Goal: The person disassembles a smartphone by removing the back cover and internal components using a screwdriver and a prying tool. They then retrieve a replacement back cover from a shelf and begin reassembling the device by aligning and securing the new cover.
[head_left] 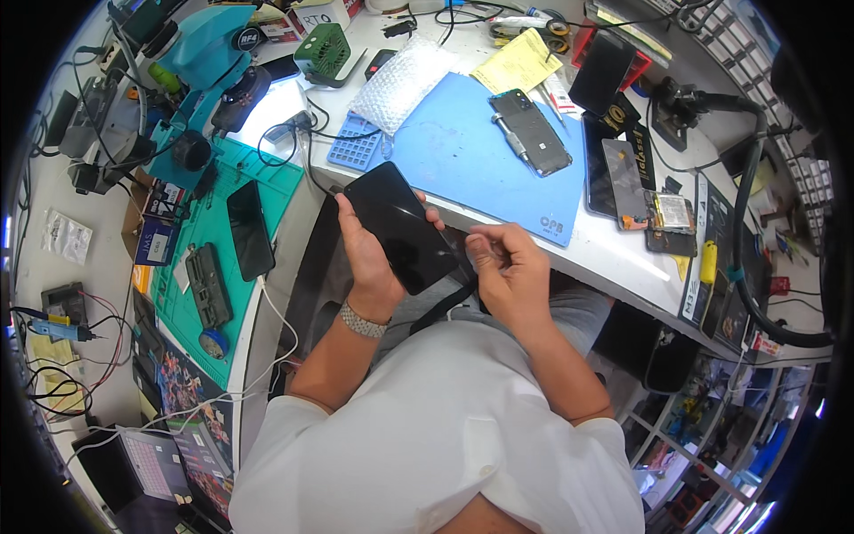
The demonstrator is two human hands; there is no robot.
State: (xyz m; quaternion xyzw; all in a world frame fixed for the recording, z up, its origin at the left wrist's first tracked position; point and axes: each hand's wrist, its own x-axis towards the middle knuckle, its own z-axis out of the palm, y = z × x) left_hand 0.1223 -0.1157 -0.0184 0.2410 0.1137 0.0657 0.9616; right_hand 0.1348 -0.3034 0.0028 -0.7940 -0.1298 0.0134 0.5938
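My left hand (367, 258) is closed around a black smartphone (398, 230), held tilted over my lap with its dark screen facing up. Its thumb lies along the near-left edge and fingertips show at the far-right edge. My right hand (510, 273) is beside the phone's lower right corner, thumb and fingers curled together in a pinch. Whatever is between those fingers, if anything, is too small or hidden to name. A black cable (313, 169) runs from the bench toward the phone's upper left edge; whether it joins the phone is hidden.
A blue mat (445, 151) carries an opened phone (531, 133) and bubble wrap (405, 82). On the green mat (276, 178) lie another phone (251, 230) and a dark holder (209, 283). A teal microscope (209, 53) stands far left; phone parts (627, 182) lie right.
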